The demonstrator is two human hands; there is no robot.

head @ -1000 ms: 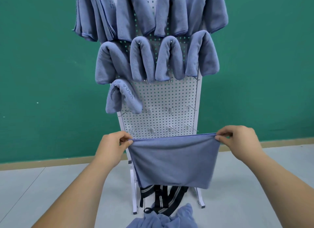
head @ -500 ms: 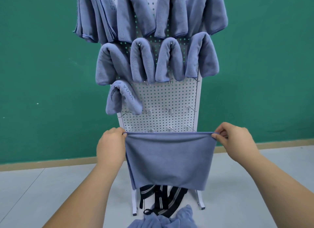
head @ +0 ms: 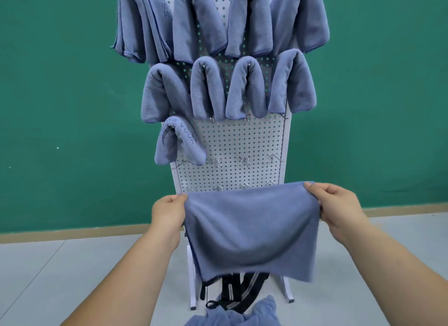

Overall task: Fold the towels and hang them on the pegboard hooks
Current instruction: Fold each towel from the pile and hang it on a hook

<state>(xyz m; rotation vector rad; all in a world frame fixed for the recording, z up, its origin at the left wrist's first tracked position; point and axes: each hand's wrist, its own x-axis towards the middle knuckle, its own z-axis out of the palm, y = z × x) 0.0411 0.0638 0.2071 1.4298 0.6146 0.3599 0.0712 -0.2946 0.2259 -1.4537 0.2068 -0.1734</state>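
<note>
A blue-grey towel (head: 252, 231) hangs folded in front of me, low before the white pegboard (head: 240, 143). My left hand (head: 168, 210) grips its upper left corner and my right hand (head: 337, 205) pinches its upper right corner. The towel's top edge rolls over and its middle bulges toward me. Several folded blue towels (head: 208, 90) hang on hooks in the upper rows, and one more folded towel (head: 179, 143) hangs at the left of the third row. Bare metal hooks (head: 244, 159) stick out to its right and in the row below.
A pile of loose blue towels (head: 232, 316) lies at the bottom of the view, with black straps (head: 240, 291) above it near the pegboard's white legs (head: 192, 277). A green wall (head: 60, 107) stands behind, above a pale floor (head: 60, 277).
The towel's top edge, stretched flat and taut earlier, now rolls over and the cloth bulges toward me. Both hands have turned slightly while keeping hold of the corners.
</note>
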